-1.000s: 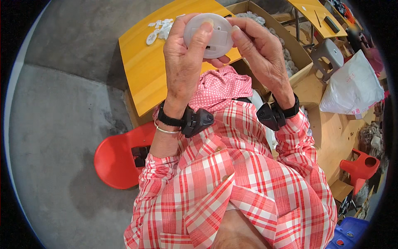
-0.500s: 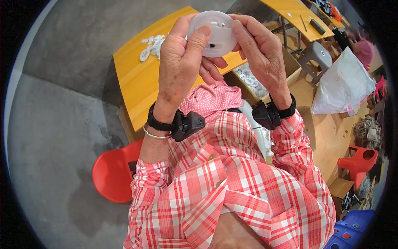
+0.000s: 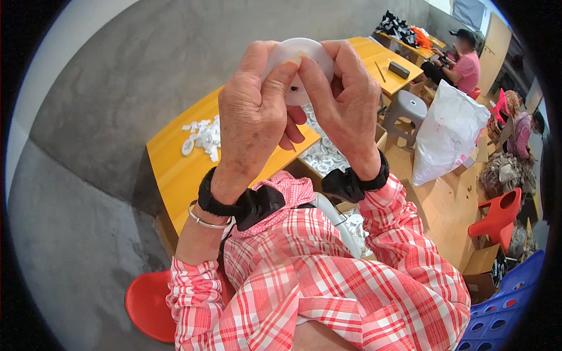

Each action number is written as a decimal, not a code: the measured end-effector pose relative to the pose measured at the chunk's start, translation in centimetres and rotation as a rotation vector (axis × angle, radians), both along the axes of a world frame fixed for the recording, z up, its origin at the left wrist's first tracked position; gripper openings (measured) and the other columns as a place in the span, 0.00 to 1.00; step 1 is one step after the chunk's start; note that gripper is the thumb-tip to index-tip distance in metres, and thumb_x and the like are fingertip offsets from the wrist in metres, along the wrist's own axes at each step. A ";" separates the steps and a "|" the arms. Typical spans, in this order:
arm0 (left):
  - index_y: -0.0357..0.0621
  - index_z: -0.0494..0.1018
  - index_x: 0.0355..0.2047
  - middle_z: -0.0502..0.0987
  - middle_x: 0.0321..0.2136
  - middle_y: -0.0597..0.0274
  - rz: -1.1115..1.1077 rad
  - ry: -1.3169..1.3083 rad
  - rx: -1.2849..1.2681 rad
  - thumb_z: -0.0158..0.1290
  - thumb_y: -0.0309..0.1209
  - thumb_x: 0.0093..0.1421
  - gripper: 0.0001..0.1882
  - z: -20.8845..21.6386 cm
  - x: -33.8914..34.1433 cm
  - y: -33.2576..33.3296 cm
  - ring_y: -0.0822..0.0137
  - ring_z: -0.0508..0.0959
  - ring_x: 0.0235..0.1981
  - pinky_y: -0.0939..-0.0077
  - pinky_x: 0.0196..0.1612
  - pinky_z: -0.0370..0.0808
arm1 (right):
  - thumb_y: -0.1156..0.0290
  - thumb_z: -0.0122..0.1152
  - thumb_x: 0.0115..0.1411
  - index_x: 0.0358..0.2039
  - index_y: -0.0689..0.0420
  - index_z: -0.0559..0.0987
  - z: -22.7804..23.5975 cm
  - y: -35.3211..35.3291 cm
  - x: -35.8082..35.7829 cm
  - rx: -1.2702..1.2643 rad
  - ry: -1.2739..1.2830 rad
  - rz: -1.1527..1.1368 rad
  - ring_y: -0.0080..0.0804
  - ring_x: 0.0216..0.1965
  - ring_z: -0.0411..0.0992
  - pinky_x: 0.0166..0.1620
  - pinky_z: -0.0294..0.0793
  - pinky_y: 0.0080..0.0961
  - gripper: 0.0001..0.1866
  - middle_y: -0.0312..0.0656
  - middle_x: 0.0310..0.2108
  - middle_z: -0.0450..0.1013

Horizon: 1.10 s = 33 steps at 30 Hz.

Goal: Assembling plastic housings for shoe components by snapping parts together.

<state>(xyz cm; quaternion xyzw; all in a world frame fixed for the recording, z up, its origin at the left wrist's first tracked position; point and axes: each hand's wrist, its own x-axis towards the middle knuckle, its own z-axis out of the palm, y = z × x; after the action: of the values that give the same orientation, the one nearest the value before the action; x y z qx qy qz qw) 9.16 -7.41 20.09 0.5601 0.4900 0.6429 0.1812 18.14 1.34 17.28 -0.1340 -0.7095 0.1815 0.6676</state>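
Between both my hands, raised above the yellow table, is a round white plastic disc [image 3: 304, 51] with a small dark slot low on its face. My left hand [image 3: 250, 111] grips its left edge, thumb pressed on the face and some lower fingers spread beneath. Opposite it, my right hand [image 3: 345, 96] holds the right edge. The right thumb reaches in to the disc's middle, its tip against the left thumb's. What lies under the thumb tips is hidden.
Loose white plastic pieces [image 3: 204, 138] lie on the yellow table [image 3: 175, 155]. A box of white parts [image 3: 322, 153] stands beside it. To the right are a grey stool [image 3: 408, 111], a large white sack [image 3: 448, 134] and a red chair [image 3: 500, 216]. Two people sit farther off.
My right thumb has slid from the disc's right edge to its middle, meeting the left thumb. The view has tilted up, showing more of the room.
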 end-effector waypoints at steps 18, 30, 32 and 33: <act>0.37 0.62 0.46 0.75 0.20 0.48 -0.377 -0.069 -0.184 0.35 0.34 0.65 0.15 0.0 -2.6 0.8 0.68 0.76 0.13 0.85 0.14 0.70 | 0.64 0.51 0.63 0.36 0.64 0.75 -1.1 1.7 1.2 -0.204 -0.003 0.332 0.16 0.19 0.62 0.21 0.62 0.15 0.14 0.34 0.19 0.67; 0.38 0.60 0.45 0.73 0.17 0.57 -0.171 0.140 -0.036 0.36 0.28 0.64 0.11 -0.5 -1.4 0.2 0.74 0.72 0.10 0.86 0.10 0.67 | 0.71 0.57 0.57 0.42 0.63 0.69 -0.6 0.5 1.4 -0.189 -0.062 0.307 0.14 0.14 0.62 0.18 0.61 0.15 0.14 0.34 0.11 0.66; 0.38 0.60 0.45 0.73 0.16 0.58 -0.129 0.135 -0.030 0.36 0.28 0.64 0.10 -0.8 -1.4 0.3 0.74 0.72 0.10 0.85 0.11 0.68 | 0.72 0.57 0.57 0.43 0.63 0.69 -0.7 0.6 1.1 -0.269 -0.017 0.412 0.14 0.13 0.62 0.18 0.60 0.14 0.15 0.34 0.10 0.65; 0.38 0.60 0.45 0.73 0.16 0.58 -0.128 0.131 -0.036 0.36 0.28 0.64 0.10 -0.9 -1.4 0.3 0.74 0.72 0.10 0.85 0.11 0.68 | 0.72 0.57 0.57 0.42 0.63 0.69 -0.8 0.4 1.1 -0.266 -0.005 0.414 0.13 0.14 0.63 0.18 0.60 0.14 0.14 0.34 0.11 0.66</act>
<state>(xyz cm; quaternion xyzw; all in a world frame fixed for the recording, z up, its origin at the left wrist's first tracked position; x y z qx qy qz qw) 7.75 -7.16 19.20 0.6279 0.4754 0.5830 0.1995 19.23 1.73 16.47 -0.0730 -0.6934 0.4060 0.5909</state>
